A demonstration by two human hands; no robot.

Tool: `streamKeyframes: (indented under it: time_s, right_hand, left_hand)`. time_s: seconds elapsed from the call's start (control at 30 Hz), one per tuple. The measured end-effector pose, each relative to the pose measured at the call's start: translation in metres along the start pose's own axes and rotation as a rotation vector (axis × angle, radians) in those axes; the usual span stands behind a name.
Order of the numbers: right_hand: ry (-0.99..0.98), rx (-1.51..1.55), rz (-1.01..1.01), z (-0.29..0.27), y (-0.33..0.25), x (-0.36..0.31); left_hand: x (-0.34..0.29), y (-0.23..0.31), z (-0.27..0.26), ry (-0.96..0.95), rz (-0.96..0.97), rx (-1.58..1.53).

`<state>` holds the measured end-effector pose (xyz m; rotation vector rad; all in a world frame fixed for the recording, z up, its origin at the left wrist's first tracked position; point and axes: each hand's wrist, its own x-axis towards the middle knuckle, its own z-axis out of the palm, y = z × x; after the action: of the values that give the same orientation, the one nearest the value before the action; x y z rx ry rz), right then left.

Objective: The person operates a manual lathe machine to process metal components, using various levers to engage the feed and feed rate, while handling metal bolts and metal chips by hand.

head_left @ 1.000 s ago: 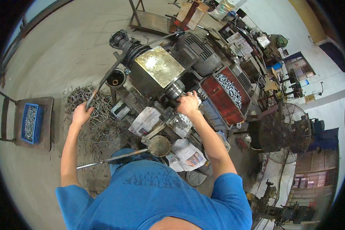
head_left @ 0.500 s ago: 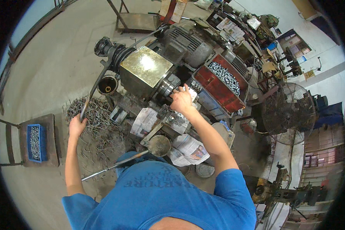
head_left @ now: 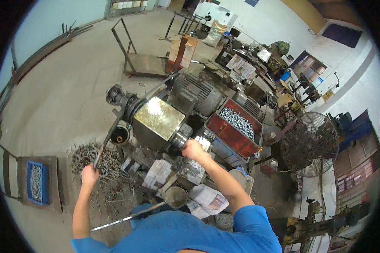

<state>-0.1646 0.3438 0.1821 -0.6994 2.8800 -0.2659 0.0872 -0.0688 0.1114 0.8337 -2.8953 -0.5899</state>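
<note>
A small lathe stands before me, with a shiny yellowish metal headstock. My left hand is wrapped round the lower end of a long metal lever that slants up to the left side of the headstock. At the spindle nose, my right hand is closed right beside the round metal chuck. Its fingertips are hidden, so what they grip is unclear. Below it lies the metal slide. A second lever with a round hub runs past my waist.
A red bin of small metal parts stands beyond my right hand. Metal shavings cover the floor at left, near a blue crate of parts. Newspaper sheets lie on the machine. A large fan stands at right.
My right hand has gone from spread fingers to a closed grip close against the chuck. My left hand stays on the lever. The view has tilted up, showing more of the room.
</note>
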Motion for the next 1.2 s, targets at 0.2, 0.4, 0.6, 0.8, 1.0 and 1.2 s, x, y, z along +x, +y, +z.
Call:
streamKeyframes:
  time_s: [0.2,0.4,0.6,0.8,1.0,1.2]
  right_hand:
    - [0.028,0.021,-0.112,0.004,0.003,0.002]
    - [0.002,0.032,0.069,-0.003,-0.005,-0.013]
    - [0.402,0.196,-0.194,-0.027,-0.008,-0.103]
    - [0.32,0.23,0.196,0.0,0.041,-0.225]
    - [0.184,0.295,0.556,0.025,0.067,-0.322]
    - [0.206,0.225,0.735,0.048,0.139,-0.388]
  left_hand:
    - [0.102,-0.092,-0.056,0.005,0.065,0.479]
    - [0.139,-0.116,-0.038,0.085,0.133,0.482]
    - [0.088,-0.01,-0.012,0.718,0.405,-0.304]
    - [0.06,0.034,0.18,-0.334,0.094,-0.098]
    - [0.078,0.071,0.209,-0.547,0.539,0.565]
    - [0.09,0.047,0.206,-0.285,0.681,0.531]
